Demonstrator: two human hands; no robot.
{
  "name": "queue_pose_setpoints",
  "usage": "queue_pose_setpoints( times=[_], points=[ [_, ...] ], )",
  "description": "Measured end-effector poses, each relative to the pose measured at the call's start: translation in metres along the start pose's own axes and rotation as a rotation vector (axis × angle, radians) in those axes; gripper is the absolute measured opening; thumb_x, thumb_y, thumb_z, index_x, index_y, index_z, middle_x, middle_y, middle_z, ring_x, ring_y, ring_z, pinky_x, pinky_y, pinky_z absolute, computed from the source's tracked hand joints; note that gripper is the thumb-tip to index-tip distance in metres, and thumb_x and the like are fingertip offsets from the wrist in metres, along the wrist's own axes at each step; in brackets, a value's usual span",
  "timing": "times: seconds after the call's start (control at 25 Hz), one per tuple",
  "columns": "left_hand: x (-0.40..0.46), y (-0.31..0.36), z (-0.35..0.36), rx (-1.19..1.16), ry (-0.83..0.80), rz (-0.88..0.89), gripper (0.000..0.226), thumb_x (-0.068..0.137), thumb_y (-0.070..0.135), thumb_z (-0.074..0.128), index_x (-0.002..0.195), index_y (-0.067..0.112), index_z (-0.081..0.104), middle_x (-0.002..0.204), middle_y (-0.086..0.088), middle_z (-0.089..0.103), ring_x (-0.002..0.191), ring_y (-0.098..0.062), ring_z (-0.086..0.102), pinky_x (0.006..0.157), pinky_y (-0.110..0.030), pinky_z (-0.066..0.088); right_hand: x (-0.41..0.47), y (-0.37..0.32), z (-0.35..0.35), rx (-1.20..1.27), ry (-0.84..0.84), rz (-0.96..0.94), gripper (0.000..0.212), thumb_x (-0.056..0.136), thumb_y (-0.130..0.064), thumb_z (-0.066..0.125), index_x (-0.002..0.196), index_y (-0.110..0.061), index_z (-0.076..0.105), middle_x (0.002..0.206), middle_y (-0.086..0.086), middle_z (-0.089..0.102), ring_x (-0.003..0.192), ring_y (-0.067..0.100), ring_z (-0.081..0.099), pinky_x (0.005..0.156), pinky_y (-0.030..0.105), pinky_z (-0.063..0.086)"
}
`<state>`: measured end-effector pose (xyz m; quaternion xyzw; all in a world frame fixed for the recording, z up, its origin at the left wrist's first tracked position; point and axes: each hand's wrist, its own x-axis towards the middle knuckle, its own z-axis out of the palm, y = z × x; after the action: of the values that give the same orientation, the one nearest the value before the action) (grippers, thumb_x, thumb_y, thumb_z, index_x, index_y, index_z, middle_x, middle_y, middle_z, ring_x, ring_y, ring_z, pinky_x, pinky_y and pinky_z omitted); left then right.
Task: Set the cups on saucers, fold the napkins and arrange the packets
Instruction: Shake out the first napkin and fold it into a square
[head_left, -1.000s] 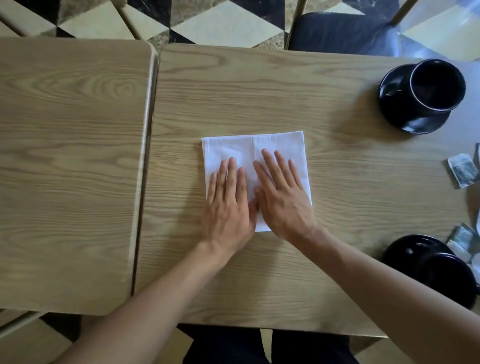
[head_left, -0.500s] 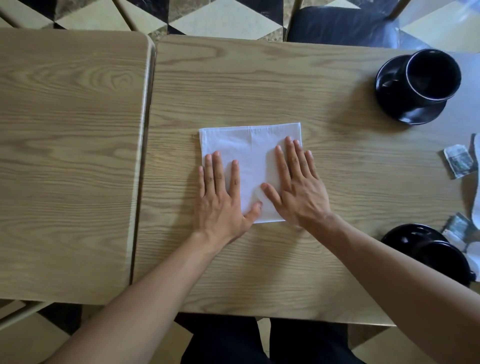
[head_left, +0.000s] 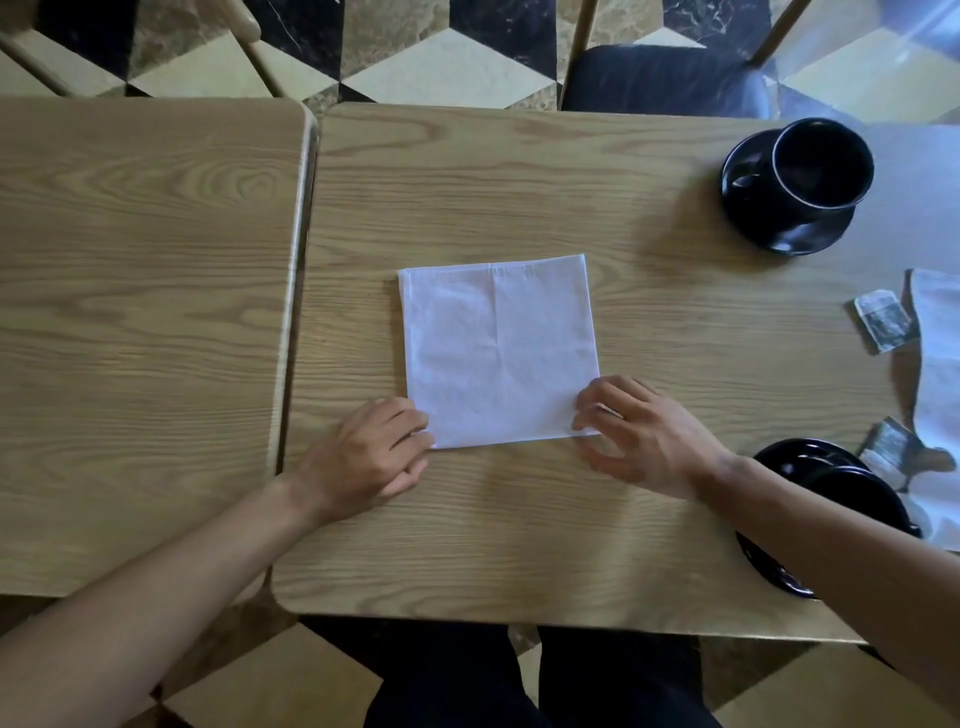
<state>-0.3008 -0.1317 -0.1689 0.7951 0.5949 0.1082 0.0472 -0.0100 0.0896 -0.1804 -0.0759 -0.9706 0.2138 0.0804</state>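
Pinching the near corners of the white napkin (head_left: 498, 351), the left hand (head_left: 366, 457) and right hand (head_left: 636, 434) are curling their fingers (head_left: 597, 410) onto its near edge; the rest is lying flat ahead mid-desk (head_left: 519, 519), roughly square. No readable writing.

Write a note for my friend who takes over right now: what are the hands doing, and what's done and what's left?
Left hand pinches the white napkin's near-left corner; right hand pinches its near-right corner.
Napkin lies flat, mid-table.
Far cup sits on its saucer; the near cup seems set on a saucer too, partly hidden.
Two packets lie loose at right, beside another napkin.
Left: fold the napkins, arrange the packets.
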Motion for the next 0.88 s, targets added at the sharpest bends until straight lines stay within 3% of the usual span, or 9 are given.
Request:
queue_pose_setpoints(
  times=[0.2,0.36,0.48,0.56,0.64,0.72,0.76,0.84,0.88],
  points=[
    [0.000,-0.003,0.001,-0.030,0.037,-0.001,0.013,0.094,0.009,0.062,0.090,0.002,0.071,0.094,-0.011,0.067,0.088,-0.031,0.065,0.075,-0.040,0.056,-0.013,0.007,-0.005,-0.045,0.032,-0.063,0.011,0.093,-0.008,0.068,0.101,-0.002,0.074,0.122,0.013,0.070,0.119,0.029,0.066,0.107,0.042,0.049],
    [0.003,0.006,0.001,-0.136,0.099,-0.115,0.010,0.091,0.002,0.062,0.084,-0.001,0.069,0.094,-0.014,0.065,0.089,-0.033,0.062,0.080,-0.039,0.052,-0.014,-0.001,-0.001,-0.063,0.105,0.011,0.005,0.089,-0.005,0.072,0.093,-0.003,0.075,0.123,0.012,0.072,0.120,0.026,0.067,0.105,0.050,0.051],
    [0.000,0.016,0.004,-0.270,0.180,-0.317,0.015,0.095,0.003,0.053,0.088,-0.005,0.064,0.110,-0.020,0.064,0.110,-0.036,0.062,0.097,-0.043,0.049,-0.010,-0.009,0.001,0.017,0.166,0.102,0.007,0.089,-0.004,0.064,0.084,-0.003,0.069,0.122,0.013,0.072,0.124,0.026,0.065,0.109,0.049,0.047],
    [-0.003,0.024,0.006,-0.413,0.206,-0.429,0.025,0.100,0.010,0.042,0.098,-0.007,0.061,0.123,-0.020,0.062,0.128,-0.031,0.057,0.108,-0.037,0.044,-0.009,-0.014,0.000,0.144,0.148,0.176,0.016,0.091,-0.008,0.050,0.090,-0.001,0.065,0.125,0.014,0.069,0.134,0.026,0.056,0.116,0.045,0.040],
    [-0.006,0.032,0.007,-0.546,0.213,-0.514,0.033,0.103,0.017,0.036,0.113,-0.006,0.058,0.123,-0.013,0.064,0.134,-0.024,0.054,0.110,-0.032,0.042,-0.009,-0.020,-0.001,0.262,0.127,0.264,0.028,0.091,-0.011,0.040,0.103,0.002,0.062,0.125,0.013,0.068,0.137,0.024,0.052,0.116,0.042,0.038],
    [-0.003,0.035,0.007,-0.595,0.238,-0.619,0.035,0.105,0.027,0.034,0.119,0.004,0.056,0.122,-0.009,0.068,0.125,-0.021,0.063,0.103,-0.033,0.049,-0.007,-0.025,-0.002,0.341,0.140,0.332,0.026,0.092,-0.012,0.035,0.105,-0.003,0.056,0.126,0.011,0.069,0.132,0.022,0.056,0.113,0.043,0.041],
    [0.000,0.034,0.006,-0.581,0.263,-0.675,0.034,0.105,0.031,0.033,0.118,0.009,0.055,0.118,-0.007,0.070,0.110,-0.020,0.069,0.093,-0.033,0.052,-0.005,-0.026,-0.003,0.378,0.151,0.384,0.022,0.093,-0.015,0.035,0.106,-0.011,0.052,0.125,0.007,0.070,0.127,0.017,0.060,0.108,0.042,0.045],
    [0.010,0.028,0.004,-0.503,0.318,-0.764,0.029,0.104,0.038,0.032,0.111,0.018,0.052,0.091,0.004,0.070,0.070,-0.013,0.064,0.066,-0.032,0.048,0.003,-0.026,-0.005,0.427,0.171,0.538,0.015,0.096,-0.026,0.034,0.106,-0.026,0.045,0.113,-0.011,0.073,0.099,-0.009,0.064,0.082,0.029,0.050],
    [0.017,0.024,0.001,-0.462,0.339,-0.804,0.025,0.104,0.040,0.032,0.108,0.022,0.048,0.078,0.008,0.063,0.060,-0.012,0.055,0.059,-0.030,0.041,0.009,-0.024,-0.005,0.411,0.194,0.602,0.014,0.097,-0.033,0.033,0.106,-0.030,0.043,0.095,-0.021,0.072,0.078,-0.014,0.061,0.066,0.024,0.043]
  ],
)
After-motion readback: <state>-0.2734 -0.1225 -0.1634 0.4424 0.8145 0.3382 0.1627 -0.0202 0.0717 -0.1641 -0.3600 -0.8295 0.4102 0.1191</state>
